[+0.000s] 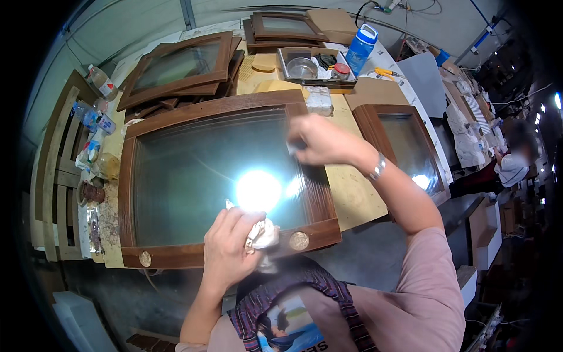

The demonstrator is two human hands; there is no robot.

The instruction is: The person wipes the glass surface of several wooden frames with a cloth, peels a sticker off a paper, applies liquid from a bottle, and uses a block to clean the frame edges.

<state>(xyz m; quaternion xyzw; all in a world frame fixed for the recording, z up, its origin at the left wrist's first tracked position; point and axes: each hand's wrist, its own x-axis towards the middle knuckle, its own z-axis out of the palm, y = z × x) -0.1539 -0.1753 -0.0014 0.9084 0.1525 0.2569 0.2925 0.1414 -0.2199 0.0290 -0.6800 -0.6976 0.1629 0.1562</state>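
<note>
A brown wooden cabinet door with a glass pane (193,170) lies flat on the worktable in front of me. My left hand (224,243) is closed round a crumpled white rag (264,234) at the door's near edge. Over the right side of the frame, my right hand (322,139) is closed, fingers bent down by the edge of the glass. A small pale bit shows at its fingertips, too blurred to name. Two round light discs (299,240) sit on the near rail. A bright lamp reflection covers part of the glass.
More glazed doors lie stacked at the far left (176,64), at the back (287,26) and at the right (404,141). A tray (346,85) holds a glass dish and a jar. Nearby stand a blue bottle (362,50) and a white block (319,101). Bottles (88,117) line the left edge.
</note>
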